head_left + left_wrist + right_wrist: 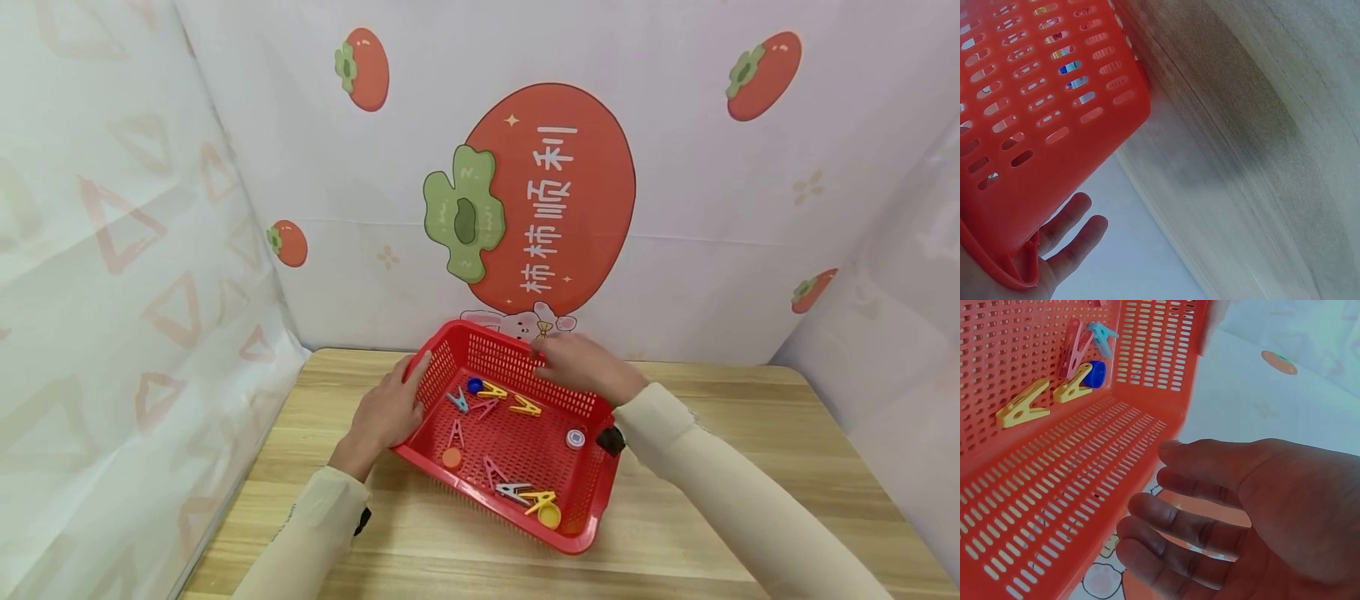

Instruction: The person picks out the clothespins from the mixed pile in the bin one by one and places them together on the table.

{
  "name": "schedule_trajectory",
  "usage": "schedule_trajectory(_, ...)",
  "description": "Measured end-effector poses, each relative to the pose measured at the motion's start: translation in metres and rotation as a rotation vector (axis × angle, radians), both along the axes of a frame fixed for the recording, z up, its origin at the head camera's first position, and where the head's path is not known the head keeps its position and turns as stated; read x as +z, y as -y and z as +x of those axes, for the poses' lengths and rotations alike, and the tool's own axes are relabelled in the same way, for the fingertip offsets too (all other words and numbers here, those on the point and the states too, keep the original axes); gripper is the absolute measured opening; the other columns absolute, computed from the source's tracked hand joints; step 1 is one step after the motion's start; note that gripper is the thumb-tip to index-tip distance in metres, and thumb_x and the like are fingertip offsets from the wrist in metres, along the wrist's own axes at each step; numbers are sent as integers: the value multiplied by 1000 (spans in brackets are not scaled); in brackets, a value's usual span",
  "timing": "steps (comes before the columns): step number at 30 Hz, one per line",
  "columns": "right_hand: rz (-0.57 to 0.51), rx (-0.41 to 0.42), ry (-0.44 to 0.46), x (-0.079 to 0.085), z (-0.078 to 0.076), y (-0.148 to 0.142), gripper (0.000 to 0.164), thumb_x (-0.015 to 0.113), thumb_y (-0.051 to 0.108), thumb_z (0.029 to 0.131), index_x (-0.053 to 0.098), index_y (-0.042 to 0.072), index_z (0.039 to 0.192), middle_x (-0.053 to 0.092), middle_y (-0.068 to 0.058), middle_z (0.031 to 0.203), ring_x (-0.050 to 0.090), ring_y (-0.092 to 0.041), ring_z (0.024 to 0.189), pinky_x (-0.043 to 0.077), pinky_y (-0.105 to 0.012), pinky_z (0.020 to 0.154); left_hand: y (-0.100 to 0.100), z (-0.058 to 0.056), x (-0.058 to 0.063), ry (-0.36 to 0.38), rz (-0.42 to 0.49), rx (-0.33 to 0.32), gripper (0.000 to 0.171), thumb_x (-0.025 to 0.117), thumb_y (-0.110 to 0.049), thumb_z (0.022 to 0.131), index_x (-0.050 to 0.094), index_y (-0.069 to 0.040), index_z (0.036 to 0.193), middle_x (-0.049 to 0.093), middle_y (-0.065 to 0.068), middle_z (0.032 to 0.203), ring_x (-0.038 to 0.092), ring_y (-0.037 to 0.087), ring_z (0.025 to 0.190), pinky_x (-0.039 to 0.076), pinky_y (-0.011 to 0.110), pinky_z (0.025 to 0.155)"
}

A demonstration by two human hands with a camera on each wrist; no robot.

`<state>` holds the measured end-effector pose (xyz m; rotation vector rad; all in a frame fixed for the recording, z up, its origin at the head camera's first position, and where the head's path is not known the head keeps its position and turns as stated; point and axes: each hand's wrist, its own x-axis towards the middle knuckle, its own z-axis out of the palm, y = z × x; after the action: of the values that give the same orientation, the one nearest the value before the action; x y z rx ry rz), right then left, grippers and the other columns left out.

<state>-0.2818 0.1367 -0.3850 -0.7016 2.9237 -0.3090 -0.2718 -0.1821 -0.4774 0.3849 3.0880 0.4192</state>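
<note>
Pale, grained wood is forming the table in the head view, its far edge running along a white backdrop, where one large persimmon print and several smaller ones are showing. White side cloth, creased and marked with faint triangles, is hanging at the left; another pale sheet is closing off the right. Over the middle of the table, the red basket is sitting askew; whether its whole base is touching the wood, I cannot tell. Inside, clothespins and round caps are lying scattered. The left hand is gripping the left rim, while the right hand is hovering by the far rim.

In the left wrist view, the left hand's fingers are bending around the rim, and a soft shadow is darkening the wood.

In the right wrist view, the right hand's fingers are curving loosely, holding nothing, the thumb and forefinger keeping a narrow gap.
</note>
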Motion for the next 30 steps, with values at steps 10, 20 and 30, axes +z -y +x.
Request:
schedule_trajectory(10,-6,33,6,-5,-4,15,35,79,19,100,75,4,131,79,-14,120,74,-29,107,64,-48,100,-1,-1,0,19,0,5,93,73,-21,99,21,-26,176,33,17,175,57,37,133,61,60,103)
schedule_trajectory(20,-10,62,30,-11,-11,31,34,79,19,100,75,4,130,79,-11,118,73,-23,99,64,-46,100,-2,0,0,21,-10,11,92,72,-21,100,21,-27,176,33,18,175,58,38,134,60,60,104)
schedule_trajectory(30,-55,64,90,-14,-16,50,37,81,22,99,75,7,133,78,-9,120,75,-22,97,66,-47,93,0,1,1,10,-4,9,91,73,-20,100,23,-25,176,34,18,174,58,39,136,59,61,105)
